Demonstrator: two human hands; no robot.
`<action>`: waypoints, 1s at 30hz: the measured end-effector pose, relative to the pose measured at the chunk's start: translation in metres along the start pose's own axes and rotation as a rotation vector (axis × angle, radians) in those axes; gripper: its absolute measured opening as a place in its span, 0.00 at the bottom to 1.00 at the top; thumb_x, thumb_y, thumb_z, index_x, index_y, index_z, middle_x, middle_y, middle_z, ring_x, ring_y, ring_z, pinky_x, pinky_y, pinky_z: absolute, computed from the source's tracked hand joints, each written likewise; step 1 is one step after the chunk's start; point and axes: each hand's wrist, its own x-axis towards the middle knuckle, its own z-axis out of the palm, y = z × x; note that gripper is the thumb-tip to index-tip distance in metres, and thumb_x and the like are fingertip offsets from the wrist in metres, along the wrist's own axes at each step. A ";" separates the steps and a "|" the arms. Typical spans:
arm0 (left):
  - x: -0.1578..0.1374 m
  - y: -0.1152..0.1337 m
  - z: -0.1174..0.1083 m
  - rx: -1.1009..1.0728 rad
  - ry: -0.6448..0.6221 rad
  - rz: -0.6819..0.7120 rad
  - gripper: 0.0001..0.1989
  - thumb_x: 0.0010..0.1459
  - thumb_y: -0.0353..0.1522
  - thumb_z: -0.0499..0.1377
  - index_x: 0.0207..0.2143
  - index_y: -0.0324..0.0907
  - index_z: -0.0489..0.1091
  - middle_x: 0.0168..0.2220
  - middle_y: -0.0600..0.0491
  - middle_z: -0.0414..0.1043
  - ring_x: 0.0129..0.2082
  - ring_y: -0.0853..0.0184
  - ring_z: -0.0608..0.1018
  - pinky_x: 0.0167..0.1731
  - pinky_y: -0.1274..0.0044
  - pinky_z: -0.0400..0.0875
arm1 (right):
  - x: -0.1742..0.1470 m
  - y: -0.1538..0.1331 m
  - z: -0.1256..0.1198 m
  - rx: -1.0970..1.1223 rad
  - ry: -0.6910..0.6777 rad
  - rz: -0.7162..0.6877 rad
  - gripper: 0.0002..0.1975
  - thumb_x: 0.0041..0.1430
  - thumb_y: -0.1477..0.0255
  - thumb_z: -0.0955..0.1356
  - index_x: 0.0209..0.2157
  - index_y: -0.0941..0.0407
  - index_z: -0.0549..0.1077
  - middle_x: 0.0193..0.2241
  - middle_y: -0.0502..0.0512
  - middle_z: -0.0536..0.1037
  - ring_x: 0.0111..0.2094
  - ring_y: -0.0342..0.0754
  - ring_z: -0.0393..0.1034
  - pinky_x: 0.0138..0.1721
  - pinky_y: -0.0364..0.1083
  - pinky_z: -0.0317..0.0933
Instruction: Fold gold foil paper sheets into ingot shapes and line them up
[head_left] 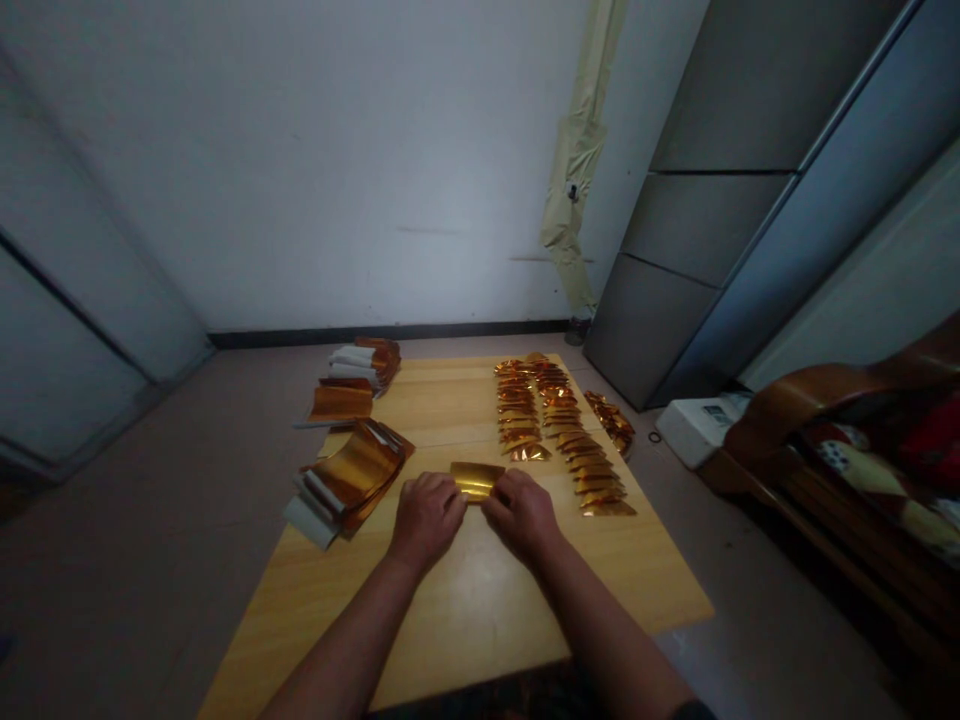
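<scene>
Between my two hands is a sheet of gold foil paper (pixel 477 480), curved up off the table. My left hand (pixel 429 510) pinches its left end with the fingers closed. At the right end, my right hand (pixel 525 508) grips it the same way. Left of my hands lies a loose stack of gold foil paper (pixel 360 465) with pale undersides showing. Two rows of folded gold foil pieces, the left row (pixel 517 405) and the longer right row (pixel 589 450), overlap along the right side of the table.
The wooden table (pixel 480 610) stands near a white wall. More foil sheets (pixel 341 402) lie at its far left edge. Beyond the right edge is a heap of folded foil pieces (pixel 611 422). A grey refrigerator (pixel 675 230), a white box (pixel 694 430) and a wooden bench (pixel 810 400) are to the right.
</scene>
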 end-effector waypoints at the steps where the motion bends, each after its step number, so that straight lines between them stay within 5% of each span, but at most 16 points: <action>1: 0.001 0.000 0.001 -0.007 -0.005 -0.009 0.10 0.60 0.33 0.53 0.31 0.42 0.73 0.35 0.50 0.75 0.39 0.62 0.72 0.40 0.69 0.63 | -0.002 0.001 -0.001 0.023 0.007 0.008 0.08 0.57 0.70 0.66 0.25 0.55 0.70 0.28 0.49 0.70 0.34 0.43 0.63 0.34 0.40 0.52; 6: 0.001 -0.003 0.011 -0.020 0.002 -0.045 0.05 0.56 0.29 0.56 0.27 0.42 0.70 0.35 0.50 0.73 0.39 0.62 0.72 0.40 0.69 0.65 | -0.005 0.007 0.004 0.158 0.087 0.105 0.03 0.52 0.72 0.67 0.31 0.55 0.71 0.32 0.50 0.71 0.33 0.44 0.64 0.33 0.40 0.56; 8: -0.001 -0.005 0.013 -0.043 0.028 -0.038 0.02 0.54 0.28 0.57 0.30 0.43 0.70 0.37 0.50 0.72 0.41 0.61 0.72 0.41 0.69 0.66 | -0.006 0.009 0.006 0.217 0.134 0.132 0.15 0.49 0.73 0.67 0.41 0.55 0.70 0.38 0.52 0.72 0.35 0.45 0.66 0.35 0.42 0.60; 11: -0.002 -0.006 0.016 -0.083 0.087 -0.045 0.11 0.52 0.28 0.59 0.40 0.43 0.69 0.44 0.48 0.70 0.47 0.59 0.71 0.46 0.67 0.67 | -0.006 0.009 0.008 0.245 0.157 0.145 0.25 0.46 0.75 0.67 0.50 0.55 0.66 0.43 0.54 0.72 0.38 0.46 0.68 0.39 0.43 0.63; 18: -0.001 -0.005 0.017 -0.080 0.163 -0.067 0.30 0.50 0.26 0.58 0.57 0.47 0.59 0.53 0.46 0.66 0.54 0.55 0.68 0.52 0.63 0.65 | -0.006 0.007 0.009 0.125 0.089 0.111 0.18 0.47 0.78 0.64 0.42 0.55 0.71 0.38 0.52 0.73 0.37 0.45 0.67 0.39 0.42 0.60; 26: -0.005 -0.006 0.015 -0.024 0.106 -0.020 0.14 0.51 0.26 0.56 0.41 0.45 0.71 0.44 0.48 0.72 0.47 0.57 0.70 0.45 0.66 0.64 | -0.007 0.008 0.004 0.103 0.017 0.018 0.13 0.51 0.81 0.63 0.36 0.53 0.75 0.36 0.52 0.72 0.39 0.45 0.67 0.41 0.40 0.58; 30: -0.004 -0.009 0.015 -0.042 0.052 -0.024 0.15 0.46 0.23 0.55 0.36 0.45 0.73 0.39 0.50 0.73 0.43 0.59 0.71 0.41 0.68 0.64 | -0.007 0.009 0.005 0.030 0.010 -0.015 0.12 0.53 0.82 0.63 0.34 0.54 0.74 0.35 0.52 0.72 0.38 0.45 0.66 0.40 0.40 0.58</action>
